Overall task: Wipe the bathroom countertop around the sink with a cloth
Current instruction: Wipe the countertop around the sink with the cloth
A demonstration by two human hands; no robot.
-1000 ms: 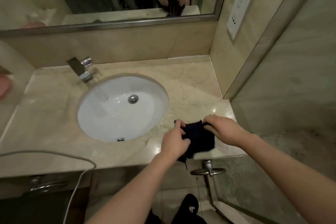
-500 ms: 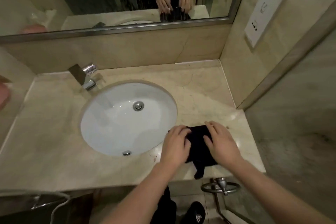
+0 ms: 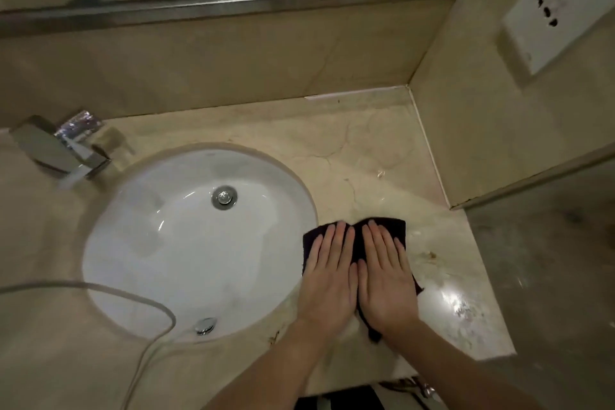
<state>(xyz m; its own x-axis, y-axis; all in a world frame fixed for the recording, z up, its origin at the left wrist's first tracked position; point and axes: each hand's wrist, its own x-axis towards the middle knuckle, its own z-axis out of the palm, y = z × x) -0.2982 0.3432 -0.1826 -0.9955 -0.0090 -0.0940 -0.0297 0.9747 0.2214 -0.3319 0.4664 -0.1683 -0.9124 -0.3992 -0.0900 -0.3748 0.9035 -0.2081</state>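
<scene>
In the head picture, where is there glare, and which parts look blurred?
Head view: dim light; bright glare on the countertop right of the hands; faucet and the near cable look smeared; wide-angle lens bends the mirror frame.

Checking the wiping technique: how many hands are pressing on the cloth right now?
2. The left hand lies flat on the dark cloth nearest the sink; the right hand lies flat beside it, toward the countertop's right edge.
</scene>
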